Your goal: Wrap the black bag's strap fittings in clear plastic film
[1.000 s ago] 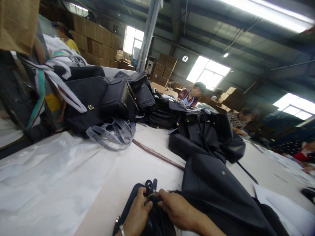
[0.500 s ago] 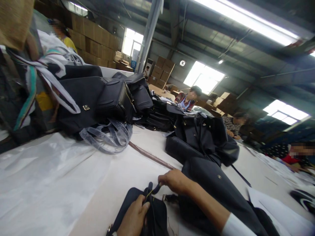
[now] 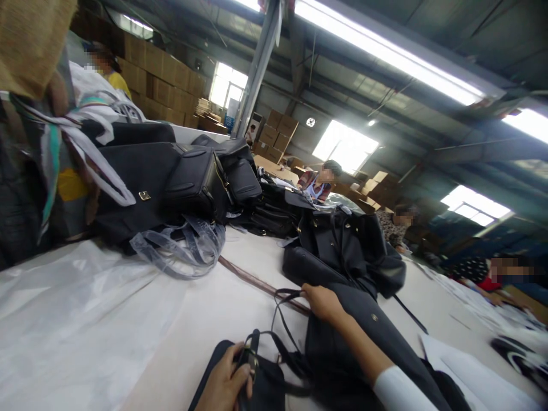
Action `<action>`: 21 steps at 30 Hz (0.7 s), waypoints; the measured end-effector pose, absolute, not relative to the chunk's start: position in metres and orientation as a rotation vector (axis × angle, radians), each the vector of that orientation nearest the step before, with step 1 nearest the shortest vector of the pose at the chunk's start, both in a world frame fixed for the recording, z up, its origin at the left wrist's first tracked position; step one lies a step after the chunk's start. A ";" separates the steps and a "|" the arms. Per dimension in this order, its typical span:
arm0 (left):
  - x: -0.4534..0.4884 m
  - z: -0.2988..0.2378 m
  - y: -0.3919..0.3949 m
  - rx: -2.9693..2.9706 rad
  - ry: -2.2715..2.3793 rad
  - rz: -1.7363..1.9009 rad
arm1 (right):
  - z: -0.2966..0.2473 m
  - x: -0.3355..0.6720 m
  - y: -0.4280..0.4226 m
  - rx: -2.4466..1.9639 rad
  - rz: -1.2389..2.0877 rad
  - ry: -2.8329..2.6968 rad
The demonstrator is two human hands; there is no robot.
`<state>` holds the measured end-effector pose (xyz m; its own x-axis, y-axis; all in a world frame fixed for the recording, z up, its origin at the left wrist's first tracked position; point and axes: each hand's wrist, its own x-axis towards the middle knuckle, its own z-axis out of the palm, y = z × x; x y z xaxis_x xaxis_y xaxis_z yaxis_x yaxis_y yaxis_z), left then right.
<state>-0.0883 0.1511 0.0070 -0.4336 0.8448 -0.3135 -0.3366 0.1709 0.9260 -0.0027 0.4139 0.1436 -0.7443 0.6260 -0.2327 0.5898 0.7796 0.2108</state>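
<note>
My left hand is closed on the upper part of a small black bag at the bottom of the view, where a bit of gold-coloured hardware shows beside the fingers. Up and to the right, my right hand pinches a thin black strap. The strap hangs in loops between the hands and runs down by the small bag. Under and behind my right forearm lies a large black bag with a small metal emblem.
Black bags are heaped at the back left, beside a coil of clear plastic strips. More black bags stand behind my right hand. Plastic sheeting covers the table's left side. White paper lies at the right. Several people are farther off.
My right hand has moved up and away from my left hand, drawing the strap out into long loops. My left hand stays at the small bag. The camera view has shifted slightly.
</note>
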 end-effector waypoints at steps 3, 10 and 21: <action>-0.088 0.002 0.152 0.456 1.433 1.492 | 0.155 0.012 0.395 1.060 0.107 2.734; -0.085 0.005 0.148 0.465 1.300 1.649 | 0.171 0.060 0.313 0.945 -0.391 2.867; -0.133 0.046 0.151 0.864 2.083 1.605 | 0.190 0.099 0.273 1.155 -0.952 2.979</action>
